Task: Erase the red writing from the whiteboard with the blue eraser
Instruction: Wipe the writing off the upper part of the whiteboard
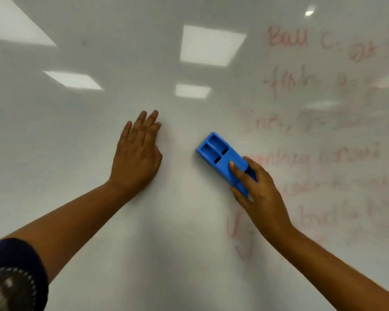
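A white whiteboard (76,131) fills the view. Red writing (323,122) covers its right part in several lines, from the top right down to the lower middle, some of it faint and smeared. My right hand (258,194) grips the lower end of the blue eraser (220,153), which lies flat against the board and slants up to the left, just left of the writing. My left hand (137,153) rests flat on the board with straight fingers, to the left of the eraser and apart from it.
Ceiling lights are mirrored in the glossy board (211,44) at the top and middle. The board's left half bears no writing. A dark patterned sleeve (11,272) shows at the lower left corner.
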Tool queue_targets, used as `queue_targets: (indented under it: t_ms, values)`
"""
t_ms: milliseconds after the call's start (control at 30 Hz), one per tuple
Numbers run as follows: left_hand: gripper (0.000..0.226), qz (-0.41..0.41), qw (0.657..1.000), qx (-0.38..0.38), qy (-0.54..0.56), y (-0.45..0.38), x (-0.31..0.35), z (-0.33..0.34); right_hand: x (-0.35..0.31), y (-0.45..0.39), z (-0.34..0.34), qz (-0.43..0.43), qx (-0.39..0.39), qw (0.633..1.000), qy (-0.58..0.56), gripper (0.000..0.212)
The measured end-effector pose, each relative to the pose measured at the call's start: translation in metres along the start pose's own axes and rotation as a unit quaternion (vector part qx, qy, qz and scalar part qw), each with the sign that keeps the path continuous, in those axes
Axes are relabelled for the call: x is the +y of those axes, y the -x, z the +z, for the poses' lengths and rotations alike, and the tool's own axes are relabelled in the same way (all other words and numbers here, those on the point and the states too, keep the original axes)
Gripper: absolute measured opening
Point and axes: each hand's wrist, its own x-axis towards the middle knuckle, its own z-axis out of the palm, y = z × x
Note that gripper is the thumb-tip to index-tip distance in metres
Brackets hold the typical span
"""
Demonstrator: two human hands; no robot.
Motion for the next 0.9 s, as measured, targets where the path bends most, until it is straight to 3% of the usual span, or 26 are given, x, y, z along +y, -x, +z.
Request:
queue_targets:
  t_ms: [67,133,267,367,500,600,733,900]
  values:
    - [0.047,-0.008,1.0,-0.001,0.016,-0.008,0.016,0.002,0.006,0.048,0.006,-0.016,-0.058,0.998,0.01,0.069]
    - [0.048,-0.013,1.0,0.002,0.021,-0.015,0.029,0.004,0.014,0.093,0.012,-0.031,-0.164,0.986,0.003,0.048]
    - [0.052,0.011,1.0,-0.002,0.011,-0.021,0.054,0.015,0.038,0.133,0.007,-0.089,-0.252,0.964,-0.014,0.036]
    - [0.055,0.008,1.0,-0.024,0.001,-0.017,0.067,0.03,0.055,0.099,-0.014,-0.147,-0.123,0.981,0.037,0.045]
    - [0.056,0.011,0.998,-0.043,-0.048,-0.002,0.07,0.05,0.068,0.026,-0.032,-0.095,-0.012,0.993,0.07,0.046]
    - [0.056,0.009,0.997,-0.032,-0.074,0.003,0.067,0.058,0.077,-0.018,-0.041,-0.034,0.018,0.998,0.048,0.06]
    - [0.057,0.016,0.996,-0.025,-0.085,-0.001,0.065,0.06,0.068,-0.017,-0.032,0.032,0.051,0.998,0.012,0.06]
    - [0.056,0.013,0.996,-0.018,-0.09,0.002,0.065,0.061,0.049,0.068,-0.005,-0.035,0.018,0.999,0.023,0.056]
